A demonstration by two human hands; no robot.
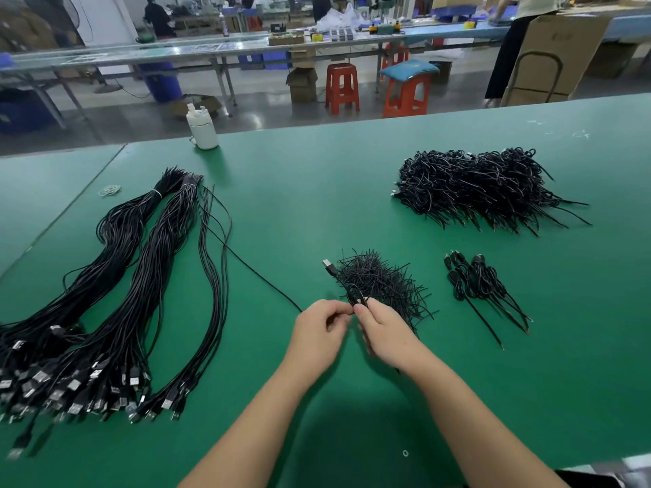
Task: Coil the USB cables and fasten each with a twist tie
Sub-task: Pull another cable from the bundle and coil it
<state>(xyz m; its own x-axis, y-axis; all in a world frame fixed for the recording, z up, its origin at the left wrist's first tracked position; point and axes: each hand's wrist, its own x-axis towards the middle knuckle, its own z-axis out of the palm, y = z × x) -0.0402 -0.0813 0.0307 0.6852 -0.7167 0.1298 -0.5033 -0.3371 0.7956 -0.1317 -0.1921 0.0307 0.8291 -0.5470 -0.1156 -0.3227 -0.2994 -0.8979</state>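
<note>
Where both hands meet mid-table, left hand (318,334) and right hand (384,332) pinch a USB cable (354,294); its coil is half hidden behind the fingers

Bright, even overhead light covers the green table (317,191). Soft shadows fall beneath the forearms at its near edge. The polished floor (267,107) beyond shows pale glare. Wide-angle distortion bends the table's edges; the corners are blurred.
</note>
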